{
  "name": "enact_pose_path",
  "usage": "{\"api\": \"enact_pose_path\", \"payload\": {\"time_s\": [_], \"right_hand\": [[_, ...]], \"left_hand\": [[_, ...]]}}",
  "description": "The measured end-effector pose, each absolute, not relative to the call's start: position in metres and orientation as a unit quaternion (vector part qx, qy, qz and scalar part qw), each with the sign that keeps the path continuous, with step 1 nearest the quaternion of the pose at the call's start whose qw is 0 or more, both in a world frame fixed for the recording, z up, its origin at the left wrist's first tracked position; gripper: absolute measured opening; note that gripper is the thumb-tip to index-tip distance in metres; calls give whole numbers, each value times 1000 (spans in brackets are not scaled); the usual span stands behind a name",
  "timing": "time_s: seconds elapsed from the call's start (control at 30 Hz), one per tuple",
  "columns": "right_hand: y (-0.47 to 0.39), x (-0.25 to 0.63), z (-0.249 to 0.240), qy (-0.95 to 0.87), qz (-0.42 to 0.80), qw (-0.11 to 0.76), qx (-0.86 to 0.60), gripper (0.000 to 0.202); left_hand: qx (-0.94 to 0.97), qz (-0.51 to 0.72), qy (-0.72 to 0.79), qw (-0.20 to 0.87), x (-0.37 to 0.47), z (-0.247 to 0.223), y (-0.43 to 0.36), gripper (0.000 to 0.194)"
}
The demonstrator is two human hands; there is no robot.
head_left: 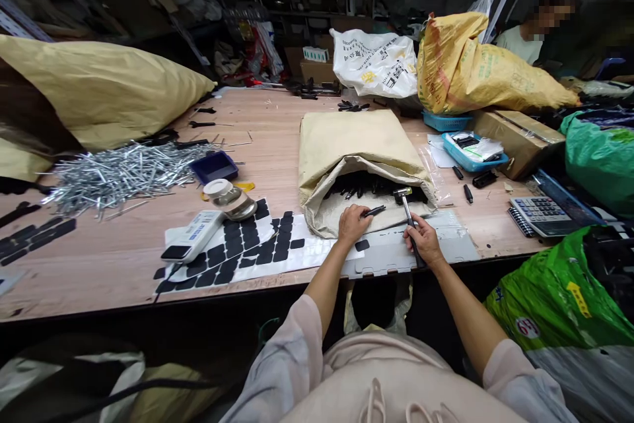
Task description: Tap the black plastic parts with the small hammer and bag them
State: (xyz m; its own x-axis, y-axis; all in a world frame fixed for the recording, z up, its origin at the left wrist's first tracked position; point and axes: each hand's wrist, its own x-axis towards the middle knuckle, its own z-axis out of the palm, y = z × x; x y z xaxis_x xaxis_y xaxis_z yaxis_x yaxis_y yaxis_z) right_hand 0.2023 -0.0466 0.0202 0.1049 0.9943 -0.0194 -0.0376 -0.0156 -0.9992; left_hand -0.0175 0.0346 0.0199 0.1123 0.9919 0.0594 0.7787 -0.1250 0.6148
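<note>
Hammer, right of centre in the frame, looks stiff and head-heavy, likely steadiest gripped low on its handle, as the right hand holds it; just left, the left hand pinches a slim black part, probably light, rigid plastic.

Metal-headed hammer, dark-handled, head farthest forward, right of a slim black piece.
</note>
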Motion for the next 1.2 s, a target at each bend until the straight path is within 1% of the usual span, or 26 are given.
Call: {"api": "enact_pose_path", "payload": {"time_s": [0.13,0.27,0.4,0.57,0.7,0.83,0.93,1.1,1.2], "right_hand": [[-54,198,20,-510,460,475,-550,64],[-62,195,25,-582,381,419,-584,59],[-63,196,32,-635,300,407,-585,55],[-58,198,28,-689,234,392,-563,54],[-53,198,24,-706,229,364,-562,50],[-52,195,28,-701,224,386,-556,51],[-54,191,31,-707,227,386,-547,52],[-56,186,27,-728,253,341,-539,50],[-55,186,26,-693,280,367,-553,50]], "left_hand": [[710,244,622,224,-16,12,36,24],[701,235,632,232,-14,10,41,26],[693,231,638,244,-13,11,42,26],[695,233,636,241,-13,15,39,26],[695,229,637,241,-12,17,39,26],[694,237,632,250,-12,17,39,26],[688,247,635,251,-12,16,39,26],[689,241,638,246,-12,16,40,25],[691,243,634,246,-12,15,40,25]]}}
